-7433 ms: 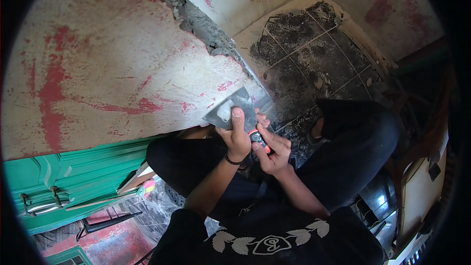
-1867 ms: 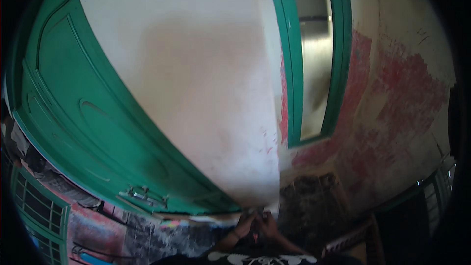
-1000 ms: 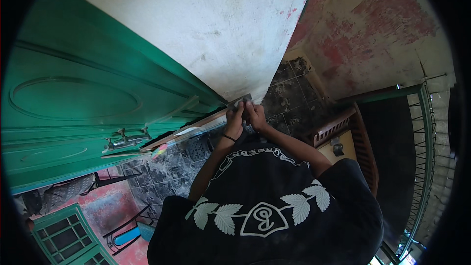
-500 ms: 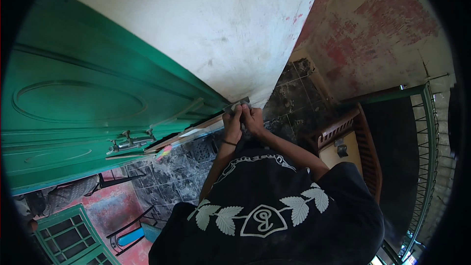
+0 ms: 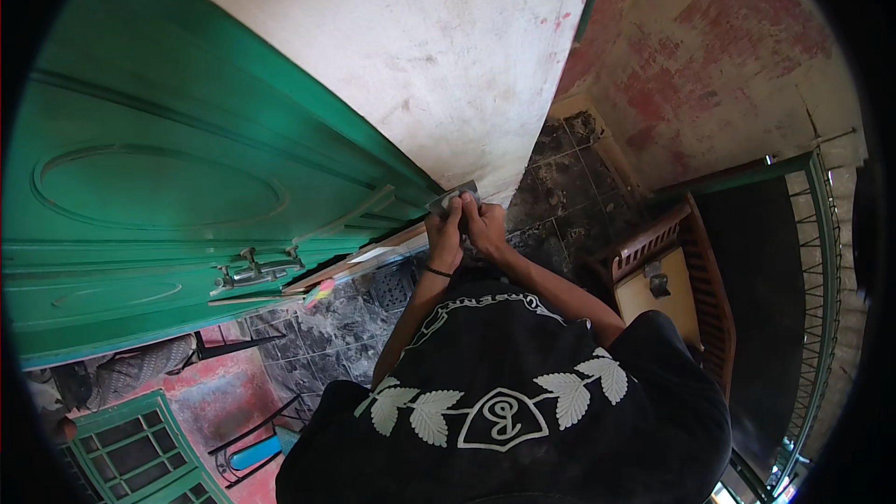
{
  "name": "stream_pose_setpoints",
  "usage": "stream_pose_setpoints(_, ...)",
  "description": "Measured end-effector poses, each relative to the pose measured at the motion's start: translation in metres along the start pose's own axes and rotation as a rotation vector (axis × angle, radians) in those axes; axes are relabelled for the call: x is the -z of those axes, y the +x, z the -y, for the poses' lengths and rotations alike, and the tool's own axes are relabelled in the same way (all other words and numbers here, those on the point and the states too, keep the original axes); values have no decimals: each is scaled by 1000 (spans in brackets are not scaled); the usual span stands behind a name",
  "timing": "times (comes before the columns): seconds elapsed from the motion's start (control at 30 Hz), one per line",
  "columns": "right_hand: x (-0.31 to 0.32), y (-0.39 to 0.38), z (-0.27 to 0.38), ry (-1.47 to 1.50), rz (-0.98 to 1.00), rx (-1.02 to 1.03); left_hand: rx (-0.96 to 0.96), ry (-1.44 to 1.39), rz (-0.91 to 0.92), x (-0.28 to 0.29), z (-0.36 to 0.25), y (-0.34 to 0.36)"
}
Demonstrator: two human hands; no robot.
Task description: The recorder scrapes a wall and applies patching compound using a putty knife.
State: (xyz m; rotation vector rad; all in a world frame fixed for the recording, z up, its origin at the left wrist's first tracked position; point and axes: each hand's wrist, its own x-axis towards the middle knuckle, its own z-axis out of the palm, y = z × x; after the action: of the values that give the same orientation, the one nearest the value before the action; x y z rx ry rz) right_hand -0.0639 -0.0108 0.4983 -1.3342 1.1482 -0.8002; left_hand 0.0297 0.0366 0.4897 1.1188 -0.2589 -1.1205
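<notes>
Both my hands are closed around a flat metal scraper (image 5: 455, 193), its wide grey blade against the white wall (image 5: 420, 75). My left hand (image 5: 443, 241), with a dark band at the wrist, grips from the left. Close beside it, my right hand (image 5: 484, 230) grips from the right, and the two thumbs lie side by side near the blade. The handle is hidden in my fingers. Faint grey stains and small pink flecks mark the wall.
Left of the wall stands a green panelled door (image 5: 159, 187) with a metal handle (image 5: 252, 269). Dark, dusty floor tiles (image 5: 574, 177) lie below. A wooden bench (image 5: 714, 308) stands at right, a blue-seated chair (image 5: 255, 453) at lower left. Beyond is a patchy red wall (image 5: 700, 56).
The view has shifted slightly, so the wall edge and door sit a little differently. Both hands keep their grip on the scraper, which stays at nearly the same spot.
</notes>
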Motion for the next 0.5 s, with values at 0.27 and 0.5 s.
stream_pose_setpoints(0.27,-2,8,-12,-45,-95,49,-8,-49,94,-8,-8,4)
stream_pose_setpoints(0.5,-1,8,1,-65,-122,99,-41,-50,96,-12,-9,5)
